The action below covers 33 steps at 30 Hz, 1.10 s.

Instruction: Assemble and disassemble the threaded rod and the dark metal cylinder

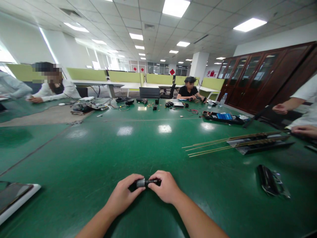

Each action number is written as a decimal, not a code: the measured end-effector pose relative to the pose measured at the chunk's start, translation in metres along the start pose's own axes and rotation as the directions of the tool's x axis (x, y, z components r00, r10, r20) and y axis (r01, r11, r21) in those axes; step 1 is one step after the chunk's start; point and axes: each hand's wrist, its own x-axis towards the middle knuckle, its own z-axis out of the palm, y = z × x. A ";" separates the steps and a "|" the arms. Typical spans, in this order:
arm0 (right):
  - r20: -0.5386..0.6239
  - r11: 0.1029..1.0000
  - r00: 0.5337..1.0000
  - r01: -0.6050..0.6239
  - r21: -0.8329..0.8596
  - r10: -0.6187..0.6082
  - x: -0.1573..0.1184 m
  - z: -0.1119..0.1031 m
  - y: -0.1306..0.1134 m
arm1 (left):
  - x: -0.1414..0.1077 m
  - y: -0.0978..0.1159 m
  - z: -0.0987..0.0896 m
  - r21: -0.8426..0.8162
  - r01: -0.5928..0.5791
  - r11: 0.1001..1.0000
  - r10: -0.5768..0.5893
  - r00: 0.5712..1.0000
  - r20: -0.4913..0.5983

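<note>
Just above the near part of the green table [99,148], my left hand [122,195] is closed around a small motor [141,182], a silver-grey cylinder lying sideways with a dark left end. Pinched in the thumb and fingers of my right hand [166,188] is a thin, dark, ridged shaft [152,181] at the right end of the cylinder. The two pieces lie in line and seem to meet; whether they are joined I cannot tell. Part of the shaft is hidden behind my right fingers.
Long thin rods [210,142] lie across dark trays on the right, near another person's hand [304,130]. A black case [267,180] is closer. At left lies a dark-screened device [15,195]. Parts and a bottle [223,99] line the far side, where others sit.
</note>
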 end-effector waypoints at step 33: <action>-0.042 0.999 0.999 0.026 0.018 -0.026 -0.007 -0.001 -0.003 | -0.007 0.006 -0.003 0.033 -0.017 0.999 0.018 0.999 -0.032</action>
